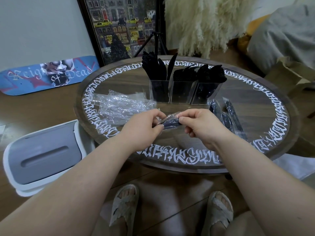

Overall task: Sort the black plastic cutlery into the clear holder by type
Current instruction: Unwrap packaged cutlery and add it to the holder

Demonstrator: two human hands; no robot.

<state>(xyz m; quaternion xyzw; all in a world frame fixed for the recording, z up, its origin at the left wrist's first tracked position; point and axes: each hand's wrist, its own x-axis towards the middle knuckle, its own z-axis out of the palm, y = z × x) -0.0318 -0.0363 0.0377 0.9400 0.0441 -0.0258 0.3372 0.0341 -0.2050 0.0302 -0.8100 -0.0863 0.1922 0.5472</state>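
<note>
A clear three-compartment holder stands at the middle of the round table, with black cutlery upright in each compartment. Above the table's near part, my left hand and my right hand both pinch one wrapped black cutlery pack between them, its clear wrapper crinkled at the left end. Several more wrapped black packs lie on the table to the right of my hands.
A pile of empty clear wrappers lies on the table's left side. A white-and-grey lidded bin stands on the floor at left. A tripod, a framed picture and a skateboard deck stand behind the table.
</note>
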